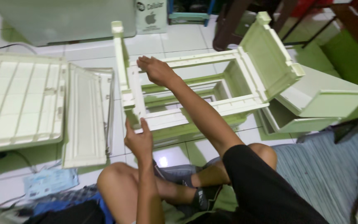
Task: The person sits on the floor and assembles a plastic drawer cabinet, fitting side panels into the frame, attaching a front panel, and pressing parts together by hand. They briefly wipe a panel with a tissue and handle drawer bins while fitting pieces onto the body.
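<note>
Far out to the left of both hands, a wide pale-green ribbed plastic panel (19,103) lies flat on the white tiled floor (5,186), and a narrower pale-green plastic panel (85,120) lies just beside it, between it and the frame. Below these, near the person's left knee, a flat light-blue printed packet (50,181) rests on the floor.

The left hand (139,141) is raised with its fingers (144,123) held together and straight, the tips touching the near corner of the open pale-green plastic cabinet frame (195,103), which lies on its side directly ahead of the person, its long axis running left to right. The right hand (156,70) reaches further, across the frame, fingers (142,61) loosely curled over the far top rail near the upright corner post (119,54). The left hand is nearer the body; the right sits beyond it.

Past the right fingers, against the wall, stands a white carton with a grey fruit-shaped logo (151,17). Well right of both hands, two pale-green plastic drawers (320,101) sit stacked askew
</note>
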